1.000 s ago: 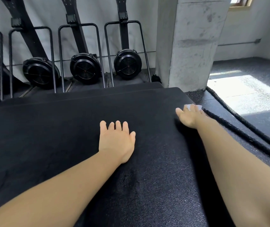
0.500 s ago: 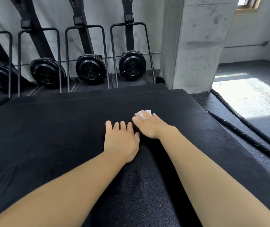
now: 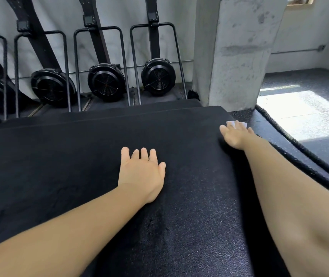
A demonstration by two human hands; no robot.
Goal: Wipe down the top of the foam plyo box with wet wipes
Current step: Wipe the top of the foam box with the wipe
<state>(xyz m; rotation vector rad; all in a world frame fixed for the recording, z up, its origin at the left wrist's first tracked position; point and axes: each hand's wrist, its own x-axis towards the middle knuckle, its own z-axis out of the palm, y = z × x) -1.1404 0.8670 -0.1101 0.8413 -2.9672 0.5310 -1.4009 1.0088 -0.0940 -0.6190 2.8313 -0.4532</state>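
The black foam plyo box (image 3: 59,166) fills most of the view, its textured top facing me. My left hand (image 3: 141,172) lies flat on the middle of the top with its fingers straight. My right hand (image 3: 236,134) presses a white wet wipe (image 3: 236,123) onto the top near the far right corner. Its fingers are stretched out over the wipe, and only the wipe's far edge shows past the fingertips.
A concrete pillar (image 3: 237,50) stands just beyond the box's far right corner. Several black rowing machines (image 3: 105,80) stand upright against the back wall. Thick black ropes (image 3: 307,154) run along the floor to the right of the box.
My right hand slid the wipe from the box's right edge to the middle beside my left hand, then back out to the far right corner. My left hand stayed in place.
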